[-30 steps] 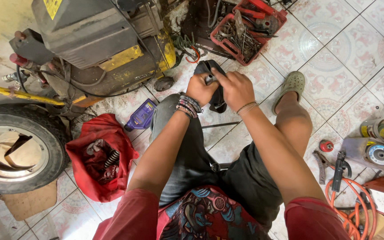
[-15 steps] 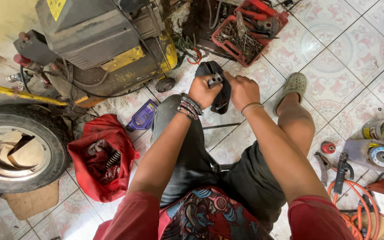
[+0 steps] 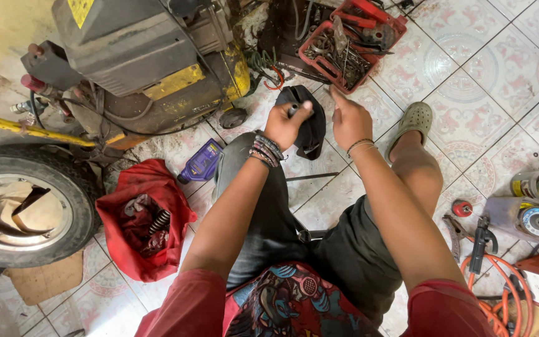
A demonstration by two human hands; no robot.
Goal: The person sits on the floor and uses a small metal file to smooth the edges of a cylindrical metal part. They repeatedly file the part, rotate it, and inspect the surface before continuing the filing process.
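Observation:
My left hand [image 3: 286, 123] is closed around a small dark metal part, held above a black rubber piece [image 3: 312, 126] that rests by my left knee. Beaded bracelets circle that wrist. My right hand [image 3: 348, 118] hovers just right of the rubber piece, fingers loosely curled with the index finger pointing forward toward a red tool tray [image 3: 349, 42]; it holds nothing that I can see. I sit on the tiled floor with my right foot in a green clog [image 3: 414, 118].
A yellow and grey machine [image 3: 145, 62] stands ahead left, a tyre with rim [image 3: 23, 206] at far left. A red bag of springs [image 3: 145, 218] and a purple bottle [image 3: 201, 162] lie left of my leg. An angle grinder [image 3: 528, 215], pliers [image 3: 453, 231] and an orange cable [image 3: 500, 293] lie right.
My right hand has come off the black rubber piece and moved right, finger now extended. My left hand keeps its grip on the small part.

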